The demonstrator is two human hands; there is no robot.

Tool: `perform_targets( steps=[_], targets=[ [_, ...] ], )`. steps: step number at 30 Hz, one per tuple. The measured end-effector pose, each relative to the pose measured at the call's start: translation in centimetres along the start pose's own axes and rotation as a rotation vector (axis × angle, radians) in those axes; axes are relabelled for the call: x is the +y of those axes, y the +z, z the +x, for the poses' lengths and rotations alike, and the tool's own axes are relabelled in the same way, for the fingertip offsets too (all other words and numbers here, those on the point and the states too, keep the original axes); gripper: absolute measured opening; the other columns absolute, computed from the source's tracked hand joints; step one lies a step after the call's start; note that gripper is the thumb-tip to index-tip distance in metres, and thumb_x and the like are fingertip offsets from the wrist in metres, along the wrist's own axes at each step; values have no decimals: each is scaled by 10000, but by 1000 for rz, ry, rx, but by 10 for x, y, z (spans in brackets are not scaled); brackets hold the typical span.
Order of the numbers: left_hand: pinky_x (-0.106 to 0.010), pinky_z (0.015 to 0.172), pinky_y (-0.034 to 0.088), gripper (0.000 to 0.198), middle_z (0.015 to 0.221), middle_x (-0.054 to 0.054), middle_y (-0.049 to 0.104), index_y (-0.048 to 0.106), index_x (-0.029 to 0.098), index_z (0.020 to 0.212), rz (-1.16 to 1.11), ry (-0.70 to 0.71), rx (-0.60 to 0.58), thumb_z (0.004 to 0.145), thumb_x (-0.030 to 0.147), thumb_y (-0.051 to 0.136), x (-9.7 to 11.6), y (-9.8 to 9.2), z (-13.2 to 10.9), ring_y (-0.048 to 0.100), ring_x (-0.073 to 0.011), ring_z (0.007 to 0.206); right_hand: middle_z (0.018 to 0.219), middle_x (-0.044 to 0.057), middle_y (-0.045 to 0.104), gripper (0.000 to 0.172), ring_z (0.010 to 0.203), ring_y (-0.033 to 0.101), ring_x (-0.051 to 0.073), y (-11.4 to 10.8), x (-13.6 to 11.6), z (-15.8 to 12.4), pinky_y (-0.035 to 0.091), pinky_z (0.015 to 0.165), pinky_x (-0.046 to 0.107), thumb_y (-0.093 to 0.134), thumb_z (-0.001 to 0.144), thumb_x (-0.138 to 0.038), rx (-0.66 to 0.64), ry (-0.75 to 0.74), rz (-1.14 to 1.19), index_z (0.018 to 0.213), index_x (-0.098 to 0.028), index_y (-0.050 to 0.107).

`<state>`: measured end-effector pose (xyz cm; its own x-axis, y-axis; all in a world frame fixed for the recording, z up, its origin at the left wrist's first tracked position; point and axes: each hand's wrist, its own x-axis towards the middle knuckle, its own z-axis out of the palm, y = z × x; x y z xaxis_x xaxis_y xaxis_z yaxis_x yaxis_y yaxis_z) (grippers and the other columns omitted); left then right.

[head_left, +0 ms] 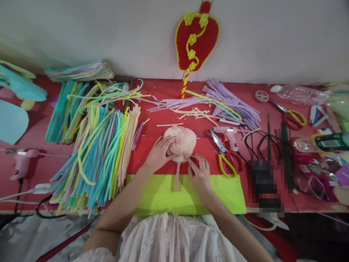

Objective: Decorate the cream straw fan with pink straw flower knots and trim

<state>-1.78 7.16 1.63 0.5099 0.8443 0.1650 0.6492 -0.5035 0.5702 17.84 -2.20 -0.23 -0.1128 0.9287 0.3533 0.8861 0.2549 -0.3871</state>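
A small cream fan made of pipe cleaners, with little pink flowers and a pink handle, lies on the red table just above a lime-green sheet. My left hand rests flat on the fan's left side, fingers stretched over it. My right hand sits at the fan's lower right edge, fingers curled and pinching near where the handle joins. What the pinch holds is too small to make out.
A big pile of coloured pipe cleaners fills the left. Purple ones lie at the back right. Scissors and a pink glue gun lie right of the fan. Another glue gun is far left. A red fan hangs on the wall.
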Motion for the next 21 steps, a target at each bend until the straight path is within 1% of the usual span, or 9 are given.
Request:
perform_targets(
  steps=[5, 10, 13, 17, 19, 21],
  targets=[
    [-428, 1117, 270, 544, 1302, -86, 543, 408, 197, 1286, 29, 3, 9, 809, 370, 602, 1, -1, 0, 463, -212, 1247, 1102, 106, 526, 384, 1088, 468, 253, 0, -1, 0, 458, 897, 462, 475, 804, -53, 8, 2, -9, 1117, -222, 618],
    [-429, 1119, 269, 554, 1302, -91, 543, 405, 189, 1295, 38, -13, 15, 806, 360, 602, 5, 0, 0, 467, -212, 1240, 1106, 102, 525, 415, 1088, 469, 252, 1, 0, 0, 453, 896, 468, 467, 804, -56, 3, 3, -1, 1149, -242, 602],
    [-445, 1112, 277, 552, 1310, -87, 536, 407, 200, 1294, 10, -29, 11, 801, 350, 604, 5, 1, 0, 457, -222, 1250, 1111, 112, 529, 424, 1093, 466, 252, 0, 0, 0, 445, 904, 462, 469, 796, -50, -4, 3, 5, 1154, -227, 608],
    [-445, 1113, 278, 464, 1307, -82, 536, 437, 198, 1263, -63, -55, 21, 829, 301, 564, 4, 0, -1, 444, -212, 1260, 1104, 132, 537, 414, 1096, 465, 259, 0, 0, -1, 435, 915, 453, 484, 777, -40, -1, 4, 11, 1134, -190, 628],
    [-441, 1106, 290, 400, 1304, -71, 538, 460, 205, 1237, -103, -80, 48, 849, 269, 534, 6, 1, -1, 450, -203, 1251, 1114, 125, 534, 409, 1094, 468, 256, 1, 1, -2, 439, 909, 458, 479, 785, -45, 12, 12, 18, 1131, -207, 626],
    [-433, 1077, 334, 355, 1287, -60, 550, 482, 215, 1212, -125, -127, 93, 860, 244, 516, 9, 1, -2, 470, -204, 1226, 1132, 113, 530, 403, 1093, 474, 250, 1, 1, -2, 445, 902, 460, 473, 795, -53, 29, 14, 34, 1124, -230, 623]
  ],
)
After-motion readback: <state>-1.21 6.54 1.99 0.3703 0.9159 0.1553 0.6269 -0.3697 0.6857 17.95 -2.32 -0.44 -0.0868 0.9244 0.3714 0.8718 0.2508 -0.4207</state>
